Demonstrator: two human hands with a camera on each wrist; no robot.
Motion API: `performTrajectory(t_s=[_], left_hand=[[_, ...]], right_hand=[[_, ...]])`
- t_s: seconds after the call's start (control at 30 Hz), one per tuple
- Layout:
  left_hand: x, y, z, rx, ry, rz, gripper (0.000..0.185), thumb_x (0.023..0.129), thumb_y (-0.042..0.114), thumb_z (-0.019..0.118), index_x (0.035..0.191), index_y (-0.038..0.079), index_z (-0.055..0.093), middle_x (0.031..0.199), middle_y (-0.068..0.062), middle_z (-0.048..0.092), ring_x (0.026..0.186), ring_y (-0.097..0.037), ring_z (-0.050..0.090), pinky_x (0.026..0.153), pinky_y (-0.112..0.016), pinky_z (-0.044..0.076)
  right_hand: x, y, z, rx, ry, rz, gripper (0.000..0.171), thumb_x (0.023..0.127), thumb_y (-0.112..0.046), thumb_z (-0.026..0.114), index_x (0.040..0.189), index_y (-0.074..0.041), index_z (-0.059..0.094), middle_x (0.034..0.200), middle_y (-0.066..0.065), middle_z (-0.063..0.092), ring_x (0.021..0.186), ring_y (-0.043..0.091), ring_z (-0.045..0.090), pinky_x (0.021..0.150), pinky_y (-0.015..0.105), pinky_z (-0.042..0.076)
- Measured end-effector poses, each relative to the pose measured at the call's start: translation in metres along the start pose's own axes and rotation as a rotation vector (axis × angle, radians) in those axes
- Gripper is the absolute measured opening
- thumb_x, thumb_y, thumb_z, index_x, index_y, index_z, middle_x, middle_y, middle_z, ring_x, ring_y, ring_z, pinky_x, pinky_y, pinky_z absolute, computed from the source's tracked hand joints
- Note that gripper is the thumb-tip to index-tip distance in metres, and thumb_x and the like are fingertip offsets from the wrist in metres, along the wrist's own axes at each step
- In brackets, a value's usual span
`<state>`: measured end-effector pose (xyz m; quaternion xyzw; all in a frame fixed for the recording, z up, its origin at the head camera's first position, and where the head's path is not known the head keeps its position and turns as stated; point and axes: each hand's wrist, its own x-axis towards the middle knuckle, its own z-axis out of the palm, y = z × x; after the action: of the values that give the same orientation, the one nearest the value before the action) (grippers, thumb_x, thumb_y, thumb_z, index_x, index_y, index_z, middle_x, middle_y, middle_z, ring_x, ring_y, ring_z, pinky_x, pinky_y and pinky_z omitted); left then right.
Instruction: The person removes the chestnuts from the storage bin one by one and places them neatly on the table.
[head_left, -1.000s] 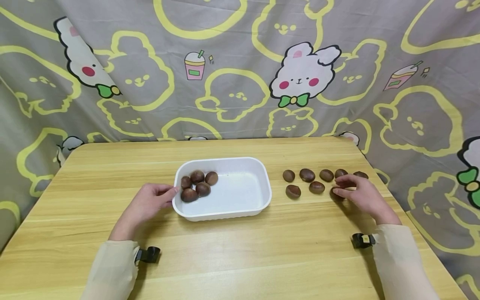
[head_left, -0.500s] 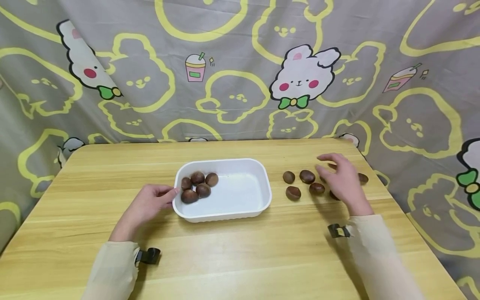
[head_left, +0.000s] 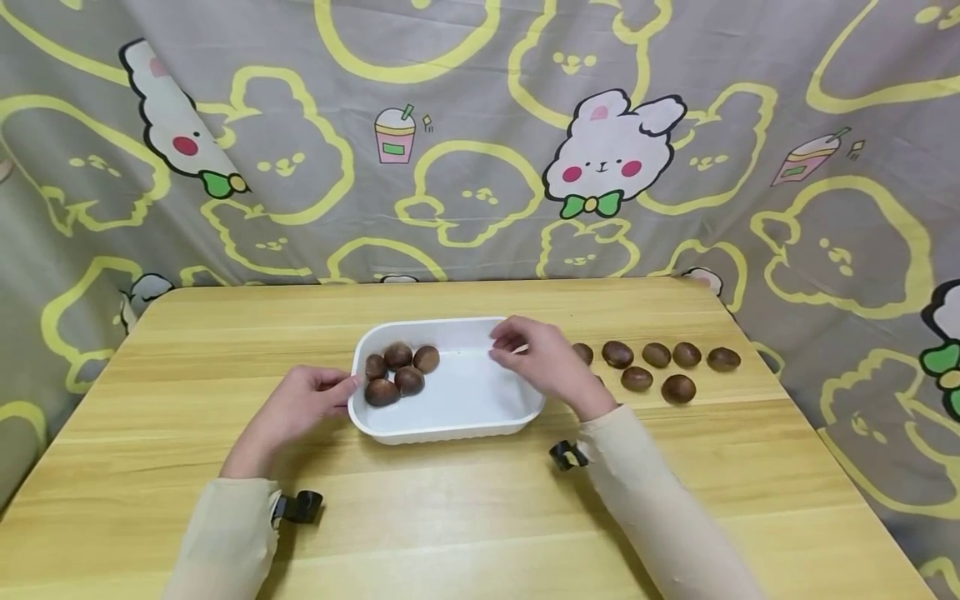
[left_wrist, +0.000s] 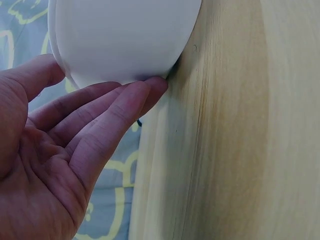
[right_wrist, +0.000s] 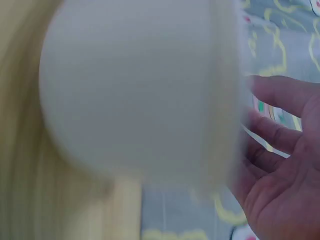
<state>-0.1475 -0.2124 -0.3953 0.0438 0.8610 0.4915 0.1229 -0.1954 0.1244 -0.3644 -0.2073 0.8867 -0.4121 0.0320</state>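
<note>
A white plastic tray (head_left: pixel 457 392) stands on the table, with several brown chestnuts (head_left: pixel 409 381) gathered at its left end. My left hand (head_left: pixel 300 404) pinches the tray's left end, thumb at the rim and fingers against the outer wall in the left wrist view. Over the tray's right end hangs my right hand (head_left: pixel 543 362), fingers loosely bent above the inside. No chestnut shows in it; in the right wrist view its fingertips are partly hidden behind the blurred tray wall (right_wrist: pixel 140 90). More chestnuts (head_left: pixel 637 379) lie right of the tray, some partly covered by this hand.
The wooden table (head_left: pixel 450 517) runs back to a grey patterned curtain (head_left: pixel 480 200), which also hangs along its right side. A black wrist camera (head_left: pixel 300 507) sits on the left sleeve, and another camera (head_left: pixel 567 455) on the right one.
My right hand has moved left from the loose chestnuts to the tray's right end. The loose chestnuts stay where they were. The left hand keeps its place on the tray.
</note>
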Motion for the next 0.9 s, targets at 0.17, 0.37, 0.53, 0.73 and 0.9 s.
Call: performTrajectory(t_s=[0.17,0.37,0.53,0.73,0.9], left_hand=[[-0.001,0.000,0.000,0.000,0.004,-0.010,0.050,0.100,0.033,0.059,0.123,-0.012,0.062,0.108,-0.021,0.069,0.088,-0.024,0.071,0.080,-0.036,0.055],[-0.001,0.000,0.000,-0.003,0.019,-0.019,0.050,0.100,0.034,0.059,0.121,-0.012,0.062,0.106,-0.020,0.070,0.087,-0.024,0.071,0.080,-0.036,0.055],[-0.001,0.000,0.001,-0.010,0.019,-0.024,0.050,0.100,0.032,0.059,0.121,-0.012,0.062,0.106,-0.021,0.069,0.087,-0.024,0.071,0.080,-0.036,0.055],[-0.001,0.001,0.002,-0.002,0.024,-0.016,0.048,0.101,0.031,0.059,0.120,-0.013,0.062,0.105,-0.022,0.070,0.086,-0.024,0.071,0.079,-0.036,0.055],[-0.002,0.001,0.002,0.005,0.028,-0.008,0.048,0.100,0.031,0.059,0.119,-0.013,0.063,0.104,-0.021,0.070,0.086,-0.024,0.071,0.079,-0.035,0.055]], right_hand=[[0.012,-0.016,0.034,0.027,-0.110,-0.051,0.017,0.090,-0.008,0.072,0.105,-0.003,0.067,0.095,0.004,0.067,0.088,0.014,0.063,0.079,0.026,0.051],[0.023,-0.029,0.067,0.040,-0.169,-0.076,0.021,0.088,-0.008,0.074,0.107,-0.001,0.068,0.104,0.009,0.067,0.097,0.020,0.062,0.085,0.030,0.050],[0.030,-0.039,0.083,-0.044,-0.174,-0.049,0.025,0.088,-0.012,0.075,0.111,-0.003,0.068,0.107,0.008,0.065,0.101,0.022,0.061,0.089,0.032,0.047],[0.035,-0.043,0.094,-0.149,-0.165,-0.039,0.027,0.086,-0.014,0.077,0.111,-0.006,0.070,0.111,0.005,0.065,0.104,0.019,0.058,0.095,0.031,0.044],[0.036,-0.044,0.098,-0.165,-0.166,-0.039,0.030,0.085,-0.013,0.077,0.114,-0.007,0.071,0.114,0.004,0.065,0.107,0.018,0.058,0.097,0.030,0.043]])
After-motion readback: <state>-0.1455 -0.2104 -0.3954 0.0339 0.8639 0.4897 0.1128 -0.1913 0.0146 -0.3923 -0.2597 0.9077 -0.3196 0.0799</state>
